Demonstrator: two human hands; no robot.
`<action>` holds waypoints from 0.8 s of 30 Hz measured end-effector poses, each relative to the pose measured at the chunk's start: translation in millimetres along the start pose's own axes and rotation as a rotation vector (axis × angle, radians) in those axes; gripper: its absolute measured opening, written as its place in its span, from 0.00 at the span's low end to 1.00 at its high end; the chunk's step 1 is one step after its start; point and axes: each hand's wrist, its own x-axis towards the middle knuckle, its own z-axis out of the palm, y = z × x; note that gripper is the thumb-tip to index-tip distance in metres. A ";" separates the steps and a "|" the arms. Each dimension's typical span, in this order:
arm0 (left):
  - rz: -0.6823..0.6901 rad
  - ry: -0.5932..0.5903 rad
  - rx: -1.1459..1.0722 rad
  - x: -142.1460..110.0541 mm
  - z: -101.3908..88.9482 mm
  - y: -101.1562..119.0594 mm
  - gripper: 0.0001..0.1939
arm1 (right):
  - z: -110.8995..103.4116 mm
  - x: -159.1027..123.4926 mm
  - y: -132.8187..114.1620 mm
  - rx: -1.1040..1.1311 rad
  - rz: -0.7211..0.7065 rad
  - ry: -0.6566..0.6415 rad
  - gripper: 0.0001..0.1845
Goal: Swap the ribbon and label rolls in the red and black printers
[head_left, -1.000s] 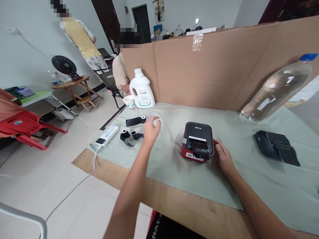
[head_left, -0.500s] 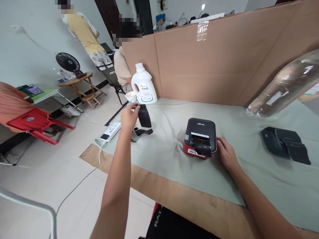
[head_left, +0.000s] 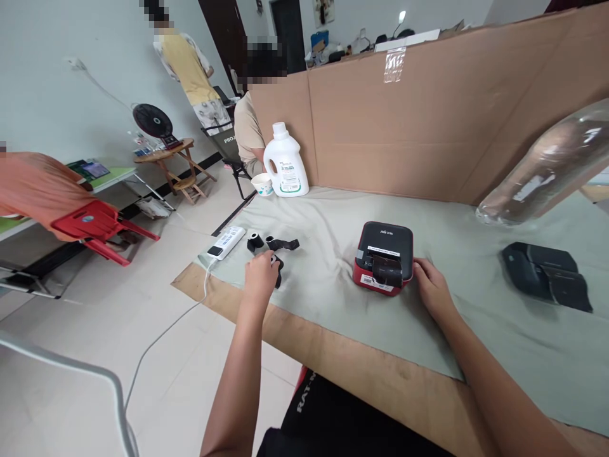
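My left hand [head_left: 261, 277] is closed on a small roll of black tape [head_left: 278, 277] low over the cloth, its fingers hiding part of the roll. Just beyond lie two more black rolls: one roll [head_left: 255, 242] at the left, another roll [head_left: 285, 244] with its loose end trailing right. A red-and-black label printer [head_left: 384, 257] stands in the middle of the table, a black strip [head_left: 387, 271] hanging from its front slot. Against that printer's right side, my right hand [head_left: 434, 289] rests with curled fingers, gripping its edge; some fingertips are hidden.
A dark printer-like device [head_left: 545, 273] lies at the right, below a large plastic bottle [head_left: 537, 168] leaning on the cardboard wall [head_left: 404, 133]. At the far left stand a white detergent jug [head_left: 287, 165], a paper cup [head_left: 262, 185] and a corded power strip [head_left: 227, 243]. Several people are nearby.
My left hand reached the black rolls, lifted one with its strip hanging, and has brought it nearer to me, low over the cloth. My right hand has stayed at the label printer.
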 end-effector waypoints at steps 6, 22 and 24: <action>-0.044 -0.062 0.072 6.9 10.3 1.9 0.26 | -0.3 -0.2 -0.1 -0.001 0.002 0.002 0.21; -0.014 0.024 0.076 13.2 30.1 -1.9 0.20 | 3.4 2.6 5.7 0.004 0.005 0.046 0.21; -0.016 -0.008 0.111 11.4 28.0 -1.1 0.20 | 3.3 2.1 5.3 0.005 0.007 0.046 0.21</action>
